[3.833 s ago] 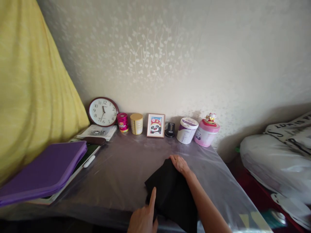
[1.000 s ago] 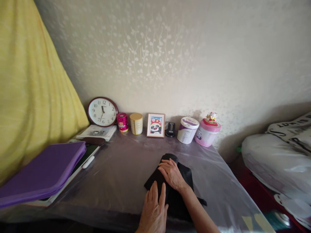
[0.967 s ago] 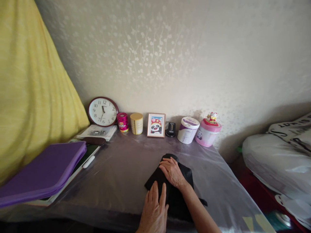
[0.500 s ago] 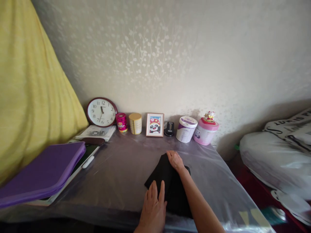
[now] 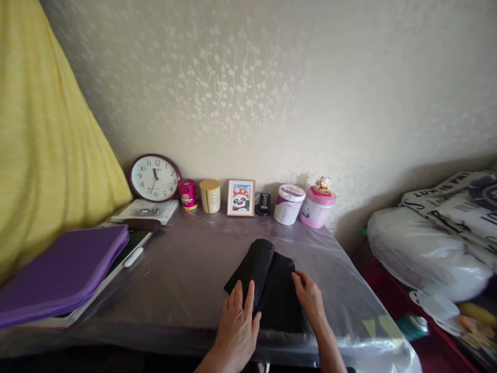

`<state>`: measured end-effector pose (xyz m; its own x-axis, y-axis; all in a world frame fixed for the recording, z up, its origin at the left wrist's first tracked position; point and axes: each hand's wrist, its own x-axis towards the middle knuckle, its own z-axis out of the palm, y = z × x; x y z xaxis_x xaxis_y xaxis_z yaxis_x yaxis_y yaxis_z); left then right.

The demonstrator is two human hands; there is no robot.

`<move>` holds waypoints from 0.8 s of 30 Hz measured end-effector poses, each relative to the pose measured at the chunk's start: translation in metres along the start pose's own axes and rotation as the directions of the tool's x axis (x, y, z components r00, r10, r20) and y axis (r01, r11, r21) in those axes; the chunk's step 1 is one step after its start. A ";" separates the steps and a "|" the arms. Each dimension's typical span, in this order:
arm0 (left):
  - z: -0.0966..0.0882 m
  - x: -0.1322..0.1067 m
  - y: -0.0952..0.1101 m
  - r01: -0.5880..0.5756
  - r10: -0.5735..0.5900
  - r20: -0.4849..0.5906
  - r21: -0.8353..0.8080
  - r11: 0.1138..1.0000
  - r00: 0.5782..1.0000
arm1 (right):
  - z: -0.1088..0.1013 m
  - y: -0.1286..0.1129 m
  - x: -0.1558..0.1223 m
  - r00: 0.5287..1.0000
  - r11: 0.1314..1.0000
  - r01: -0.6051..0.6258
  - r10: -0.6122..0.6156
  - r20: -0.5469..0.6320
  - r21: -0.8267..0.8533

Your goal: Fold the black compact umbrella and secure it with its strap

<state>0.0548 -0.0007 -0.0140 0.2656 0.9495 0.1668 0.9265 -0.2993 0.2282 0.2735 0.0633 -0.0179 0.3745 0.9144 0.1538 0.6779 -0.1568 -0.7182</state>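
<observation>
Worktop (image 5: 186,264) carries, near its front edge, a black cloth (image 5: 282,287) folded over on its left side. The left hand (image 5: 235,322) lies on that fold with fingers slightly spread, probably steadying it; the right hand (image 5: 310,296) appears to pinch the cloth's right edge, perhaps for control. Printed fabric (image 5: 446,196) at far right bears bold black letters, partly readable as "IS PA". The clock (image 5: 155,180) shows numerals; the white-and-purple tub's (image 5: 288,208) label is too small to read.

The left hand (image 5: 236,324) and right hand (image 5: 308,294) are both bare, with slender fingers (image 5: 249,296). The wrists (image 5: 320,325) and the visible stretch of each forearm (image 5: 332,355) are bare too; fingernail detail is too small to make out.
</observation>
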 end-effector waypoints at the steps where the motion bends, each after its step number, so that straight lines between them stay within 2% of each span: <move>1: -0.003 -0.001 -0.001 -0.011 0.012 0.016 -0.022 1.000 1.000 | 0.000 -0.002 -0.004 1.000 0.999 -0.011 0.012 -0.003 0.035; 5: -0.010 -0.005 -0.006 -0.021 0.030 0.092 -0.092 0.996 0.995 | -0.002 -0.006 -0.011 0.997 0.971 -0.064 0.069 -0.016 0.231; 8: -0.010 -0.005 -0.008 0.002 0.012 0.112 -0.120 0.993 0.994 | -0.002 -0.007 -0.012 0.987 0.909 -0.159 0.138 0.082 0.386; 11: -0.010 -0.004 -0.008 0.023 -0.006 0.135 -0.120 0.993 0.991 | -0.004 -0.016 -0.012 0.969 0.796 -0.213 0.095 0.230 0.566; 13: -0.011 -0.003 -0.007 0.028 -0.011 0.161 -0.104 0.994 0.987 | -0.005 -0.029 -0.012 0.960 0.716 -0.227 0.051 0.274 0.660; 15: -0.013 -0.002 -0.005 0.034 -0.018 0.177 -0.089 0.995 0.984 | -0.004 -0.045 -0.011 0.959 0.677 -0.224 0.027 0.281 0.701; 20: -0.014 0.000 -0.002 0.058 -0.047 0.172 -0.061 0.996 0.984 | 0.013 -0.083 -0.003 0.970 0.696 -0.166 -0.014 0.245 0.699; 24: -0.004 -0.002 -0.006 0.053 -0.043 0.129 -0.072 0.996 0.991 | 0.037 -0.098 0.002 0.967 0.733 -0.115 -0.073 0.246 0.670</move>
<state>0.0481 -0.0010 -0.0122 0.2575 0.9658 0.0312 0.9175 -0.2546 0.3056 0.1844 0.0947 0.0281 0.1569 0.9870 0.0347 0.0304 0.0303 -0.9991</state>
